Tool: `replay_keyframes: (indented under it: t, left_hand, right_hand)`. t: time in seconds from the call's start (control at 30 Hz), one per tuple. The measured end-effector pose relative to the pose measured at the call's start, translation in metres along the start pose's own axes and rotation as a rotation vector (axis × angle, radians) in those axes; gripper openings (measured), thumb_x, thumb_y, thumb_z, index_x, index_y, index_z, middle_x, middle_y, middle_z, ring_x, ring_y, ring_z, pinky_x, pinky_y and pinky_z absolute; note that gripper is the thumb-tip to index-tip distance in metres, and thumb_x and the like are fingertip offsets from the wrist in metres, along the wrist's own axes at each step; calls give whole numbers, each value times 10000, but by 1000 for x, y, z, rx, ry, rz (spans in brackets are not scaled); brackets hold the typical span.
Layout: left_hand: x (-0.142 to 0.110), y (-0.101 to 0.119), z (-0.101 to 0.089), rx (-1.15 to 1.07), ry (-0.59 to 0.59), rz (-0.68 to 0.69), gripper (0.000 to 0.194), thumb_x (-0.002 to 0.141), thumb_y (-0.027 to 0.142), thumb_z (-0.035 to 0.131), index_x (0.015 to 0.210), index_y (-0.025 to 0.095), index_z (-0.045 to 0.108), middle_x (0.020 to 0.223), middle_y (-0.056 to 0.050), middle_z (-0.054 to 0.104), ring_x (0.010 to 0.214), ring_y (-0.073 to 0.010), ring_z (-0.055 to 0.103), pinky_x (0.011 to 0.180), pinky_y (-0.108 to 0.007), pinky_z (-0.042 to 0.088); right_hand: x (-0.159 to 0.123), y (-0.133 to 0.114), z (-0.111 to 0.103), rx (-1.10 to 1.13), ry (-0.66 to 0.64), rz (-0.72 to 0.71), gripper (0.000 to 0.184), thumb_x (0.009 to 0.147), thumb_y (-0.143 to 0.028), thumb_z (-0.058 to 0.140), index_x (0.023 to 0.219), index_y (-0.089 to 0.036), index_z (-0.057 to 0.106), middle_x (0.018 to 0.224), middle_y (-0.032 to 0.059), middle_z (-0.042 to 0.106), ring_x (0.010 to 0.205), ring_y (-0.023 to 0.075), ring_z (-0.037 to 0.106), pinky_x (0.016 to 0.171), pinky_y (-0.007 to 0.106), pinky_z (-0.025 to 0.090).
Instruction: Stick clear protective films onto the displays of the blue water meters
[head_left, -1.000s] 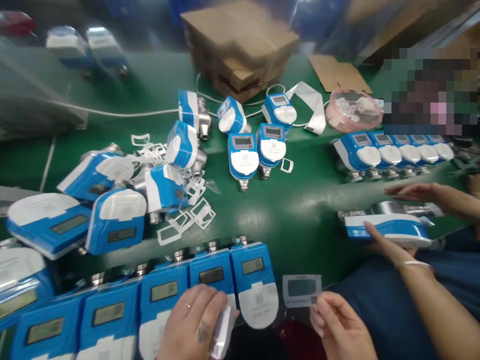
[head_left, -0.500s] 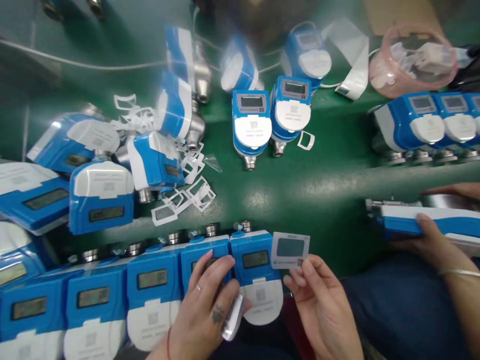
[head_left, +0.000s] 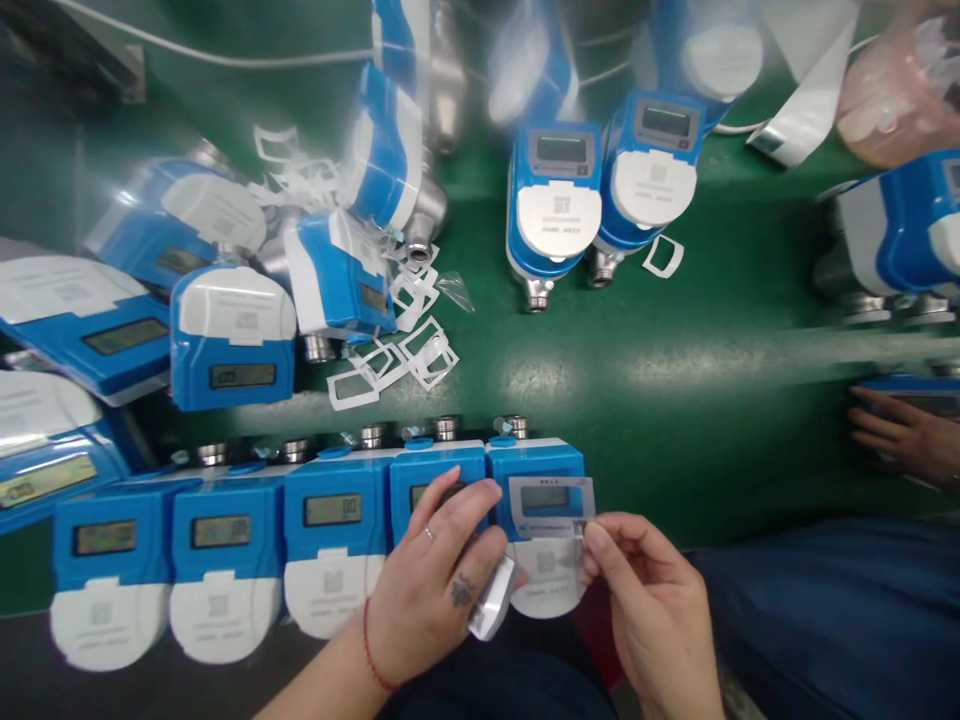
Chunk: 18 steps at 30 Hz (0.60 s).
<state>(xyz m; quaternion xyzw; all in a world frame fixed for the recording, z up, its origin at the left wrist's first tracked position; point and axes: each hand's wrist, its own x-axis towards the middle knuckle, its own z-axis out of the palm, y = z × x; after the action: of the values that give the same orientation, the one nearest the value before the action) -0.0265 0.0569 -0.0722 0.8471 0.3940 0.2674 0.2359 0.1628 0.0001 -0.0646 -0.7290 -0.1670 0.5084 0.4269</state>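
My right hand (head_left: 649, 600) pinches a thin grey label (head_left: 551, 482) with a see-through window by its lower right corner. The label lies over the display of the rightmost blue-and-white meter (head_left: 546, 580) in the front row; whether it touches the surface I cannot tell. My left hand (head_left: 454, 570) is closed around a shiny silver strip (head_left: 493, 600), whose end sticks out below the thumb. Its fingers rest over the neighbouring meter (head_left: 439, 465) and partly cover that display.
More meters (head_left: 334, 545) continue the row leftward. Others lie at the left (head_left: 234, 335), near loose white frame-shaped scraps (head_left: 356, 388). Two meters with labelled displays (head_left: 555, 215) stand farther back. A silver band (head_left: 810, 100) and pink basket (head_left: 874, 115) are at upper right. Another person's hand (head_left: 911, 435) is at right.
My right hand has brought the label leftward from beside the meter to over its display. The view has shifted, and the other person's hand at the right has moved away toward the edge.
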Motion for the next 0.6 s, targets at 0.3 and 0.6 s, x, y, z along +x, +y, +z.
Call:
replay_keyframes:
  t: [0.3,0.6]
  left_hand:
    - [0,1,0,-13,-14,-8,138,853,240,649,904,125,592,1083,-140,695,1122,-228,611,1134,-460,328]
    - [1,0,-1,-34,-25,-13,164,826,223,682,909,112,595,1094,-156,690,1131,-243,603,1134,-483,316]
  right_hand:
    - [2,1,1,-34,-9,-4,133,787,-331,739,782,-210,683,573,-37,592,526,82,540,535,174,467]
    - [1,1,2,-48,12,3,136,775,-324,747,791,-204,684,571,-37,590,523,83,538,527,175,468]
